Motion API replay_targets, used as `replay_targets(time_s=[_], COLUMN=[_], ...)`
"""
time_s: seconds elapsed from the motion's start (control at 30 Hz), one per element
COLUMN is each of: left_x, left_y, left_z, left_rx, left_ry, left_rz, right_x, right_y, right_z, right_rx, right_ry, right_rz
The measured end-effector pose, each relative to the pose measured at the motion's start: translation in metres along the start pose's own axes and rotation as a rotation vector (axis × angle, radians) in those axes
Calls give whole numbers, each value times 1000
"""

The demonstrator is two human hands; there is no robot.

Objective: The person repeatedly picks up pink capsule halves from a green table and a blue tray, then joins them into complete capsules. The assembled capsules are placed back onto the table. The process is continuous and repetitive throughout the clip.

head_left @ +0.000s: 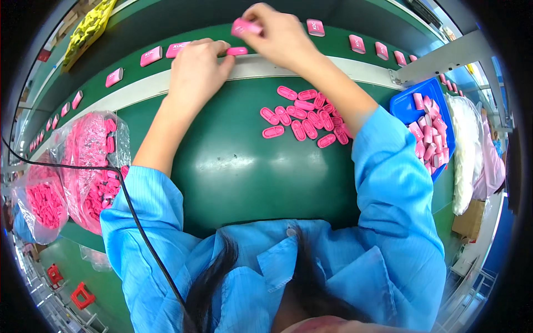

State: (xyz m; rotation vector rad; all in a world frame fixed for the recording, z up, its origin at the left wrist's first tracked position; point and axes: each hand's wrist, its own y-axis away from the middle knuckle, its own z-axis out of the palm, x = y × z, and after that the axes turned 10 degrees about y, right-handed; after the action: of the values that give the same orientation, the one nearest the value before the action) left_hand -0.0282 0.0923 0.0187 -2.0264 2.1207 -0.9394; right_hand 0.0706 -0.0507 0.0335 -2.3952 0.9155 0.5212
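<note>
My right hand (284,40) pinches a pink flattened shell (244,27) with white print, lifted over the far strip of the bench. Just left of it, my left hand (195,72) is closed on a small pink oval cap (237,51) that sticks out past its fingertips. Behind the left hand's knuckles lies another pink printed shell (175,50), partly hidden; whether the fingers touch it I cannot tell. On the green table (233,166) between my forearms is a loose pile of pink oval caps (297,113), with its right edge behind my right sleeve.
A blue bin (402,105) of pink shells stands at the right. Clear bags (75,144) of pink parts lie at the left, crossed by a black cable (129,202). Pink shells (357,44) line the far strip, behind a pale rail (363,69). A metal bracket (427,57) rises at right.
</note>
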Motion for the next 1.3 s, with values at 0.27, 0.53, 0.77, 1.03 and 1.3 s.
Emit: replay_targets(time_s=[0.27,0.53,0.77,1.03,1.3], left_x=[51,55,59,60,73], left_y=[-2,-4,-14,-17,3], left_z=[34,37,49,58,50], left_rx=[-235,-162,-297,-309,-325], left_ry=[-57,210,226,139,2], left_rz=[91,333,175,191,258], right_x=[68,122,132,83,115], right_y=[72,109,190,75,-24], right_z=[-45,-120,-220,-135,-5], right_rx=[159,139,-150,2,4], right_ry=[-26,422,693,339,500], right_rz=[-162,88,445,91,38])
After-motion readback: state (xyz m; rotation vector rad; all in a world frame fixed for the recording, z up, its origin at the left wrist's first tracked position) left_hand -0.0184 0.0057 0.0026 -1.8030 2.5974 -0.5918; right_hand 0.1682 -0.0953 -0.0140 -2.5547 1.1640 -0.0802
